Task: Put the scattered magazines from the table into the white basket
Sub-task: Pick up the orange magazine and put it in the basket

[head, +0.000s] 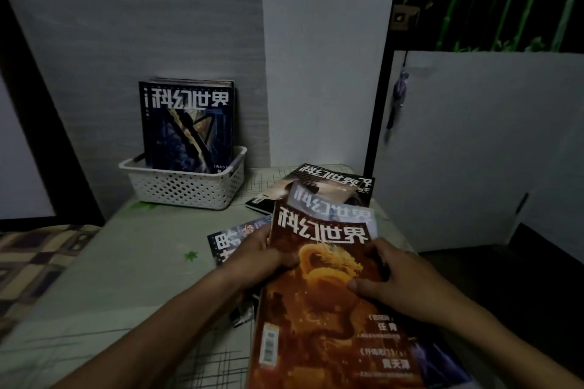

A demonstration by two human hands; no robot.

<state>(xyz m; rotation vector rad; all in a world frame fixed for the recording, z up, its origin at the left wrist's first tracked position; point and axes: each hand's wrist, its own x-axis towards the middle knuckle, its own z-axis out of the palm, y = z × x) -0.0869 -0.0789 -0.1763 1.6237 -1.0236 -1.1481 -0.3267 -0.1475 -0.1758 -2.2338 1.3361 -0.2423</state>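
Head view, nearest first: I have both hands on the orange magazine, the one with the dragon cover, and it sits tilted up off the pile rather than flat. My left hand curls round its left edge, fingers wrapped under the cover, and my right hand clamps the right side with the thumb pressed on the front. I judge the two-sided hold is there to keep the floppy cover from sagging or opening while it is lifted clear.

Under it lies a pale blue magazine, partly covered, and to the left a dark one pokes out from beneath my left hand. Farther back, a brown one rests on a black one, fanned loosely. All lie on the table, on its right half.

At the far left stands the basket, near the wall, well apart from the pile. Magazines already stand upright inside it, a blue-covered issue in front, leaning back. Standing them on edge leaves room, so I judge the orange one should go in the same way, in front.
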